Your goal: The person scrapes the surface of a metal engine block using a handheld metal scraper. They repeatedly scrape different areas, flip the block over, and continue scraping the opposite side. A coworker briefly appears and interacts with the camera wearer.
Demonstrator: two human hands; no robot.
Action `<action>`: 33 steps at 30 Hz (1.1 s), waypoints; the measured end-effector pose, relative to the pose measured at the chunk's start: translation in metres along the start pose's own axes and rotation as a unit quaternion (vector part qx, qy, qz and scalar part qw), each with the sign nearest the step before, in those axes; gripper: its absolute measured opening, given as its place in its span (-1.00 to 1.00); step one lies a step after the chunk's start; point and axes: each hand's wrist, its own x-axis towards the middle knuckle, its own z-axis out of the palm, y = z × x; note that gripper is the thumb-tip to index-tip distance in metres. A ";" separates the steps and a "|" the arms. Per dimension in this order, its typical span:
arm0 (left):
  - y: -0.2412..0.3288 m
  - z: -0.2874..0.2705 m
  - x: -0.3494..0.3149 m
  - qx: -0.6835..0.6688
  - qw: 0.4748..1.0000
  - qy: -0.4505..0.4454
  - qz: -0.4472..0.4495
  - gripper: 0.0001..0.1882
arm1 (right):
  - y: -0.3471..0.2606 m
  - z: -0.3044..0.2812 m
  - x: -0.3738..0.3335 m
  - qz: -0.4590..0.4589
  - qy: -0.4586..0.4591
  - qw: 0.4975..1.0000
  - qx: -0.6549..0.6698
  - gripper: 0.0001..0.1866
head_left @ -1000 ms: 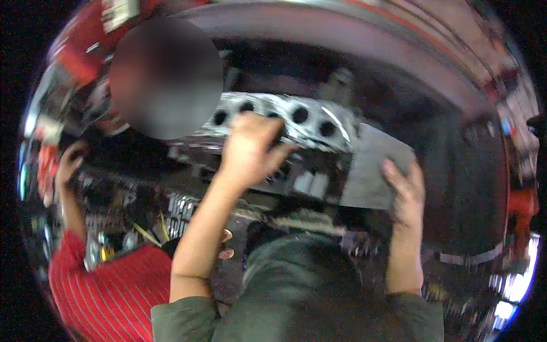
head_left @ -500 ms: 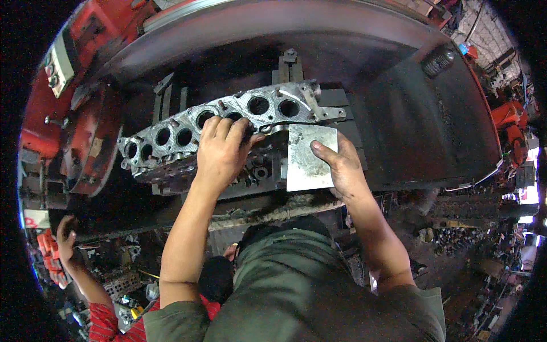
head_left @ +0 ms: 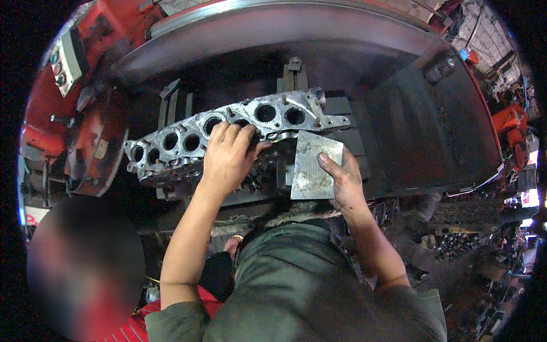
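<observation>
A long grey metal cylinder head [head_left: 231, 115] lies aslant across the machine bed, a row of round ports and short studs on its upward face. My left hand [head_left: 229, 151] grips it near the middle, fingers curled over the face by a port and the thumb at its near edge. In my right hand [head_left: 345, 176] is a flat, scuffed metal plate [head_left: 312, 168], the thumb pressed on its upper face and the other fingers mostly hidden behind it. The plate is beside the cylinder head's near right edge; I cannot tell if they touch.
Dark support blocks [head_left: 292, 80] stand behind the cylinder head. A dark trough wall [head_left: 273, 48] curves round the back. At left are a red machine body [head_left: 85, 40] and a push-button box [head_left: 64, 62]. A person in a red sleeve [head_left: 134, 328] is close at lower left.
The plate has turned slightly clockwise in my right hand. My left hand keeps its grip. The view has shifted a little. The other person's raised hand at left no longer shows.
</observation>
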 end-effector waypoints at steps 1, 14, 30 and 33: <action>0.002 -0.002 0.000 0.002 1.000 -0.004 -0.010 -0.52 | -0.002 -0.001 -0.001 0.008 0.015 0.999 -0.028 -0.54; 0.006 -0.011 -0.006 0.017 0.999 -0.016 -0.047 -0.63 | -0.014 0.009 -0.007 -0.026 0.035 0.995 -0.089 -0.61; 0.006 -0.007 -0.007 0.011 0.999 0.015 -0.051 -0.63 | -0.007 0.007 -0.007 0.012 0.027 0.999 0.026 -0.56; 0.006 -0.007 -0.008 0.005 0.998 0.007 -0.063 -0.61 | -0.012 0.009 -0.006 0.041 0.024 0.997 0.063 -0.55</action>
